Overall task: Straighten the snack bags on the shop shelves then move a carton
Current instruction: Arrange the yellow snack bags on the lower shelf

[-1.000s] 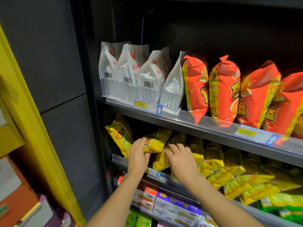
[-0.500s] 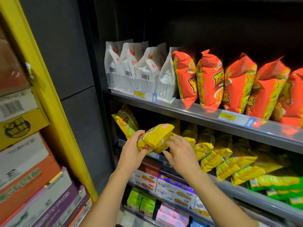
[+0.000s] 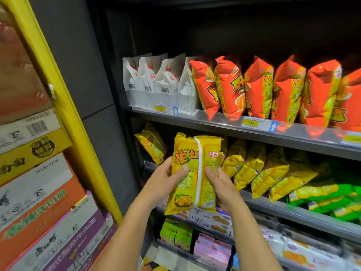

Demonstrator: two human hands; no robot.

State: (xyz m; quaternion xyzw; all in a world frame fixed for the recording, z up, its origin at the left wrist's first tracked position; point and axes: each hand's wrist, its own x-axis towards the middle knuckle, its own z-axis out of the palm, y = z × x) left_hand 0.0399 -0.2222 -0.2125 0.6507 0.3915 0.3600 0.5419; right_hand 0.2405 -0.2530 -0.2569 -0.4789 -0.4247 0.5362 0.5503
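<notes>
A yellow snack bag [image 3: 192, 173] is held upright in front of the middle shelf, its back seam facing me. My left hand [image 3: 166, 180] grips its left edge and my right hand [image 3: 220, 184] grips its right edge, thumbs on the front. Behind it, one yellow bag [image 3: 151, 143] leans at the far left of the middle shelf [image 3: 293, 210]. Several more yellow bags [image 3: 254, 167] lie tilted in a row to the right. Stacked cartons [image 3: 39, 192] fill the left side.
The upper shelf [image 3: 224, 124] carries white bags [image 3: 156, 83] and orange bags [image 3: 259, 89]. Green bags [image 3: 332, 200] lie at the right of the middle shelf. Small boxes [image 3: 211, 220] sit on lower shelves. A yellow post [image 3: 64, 106] stands between cartons and shelves.
Both hands have pulled the yellow bag out of the middle shelf, raised it and turned it upright. The camera has moved closer.
</notes>
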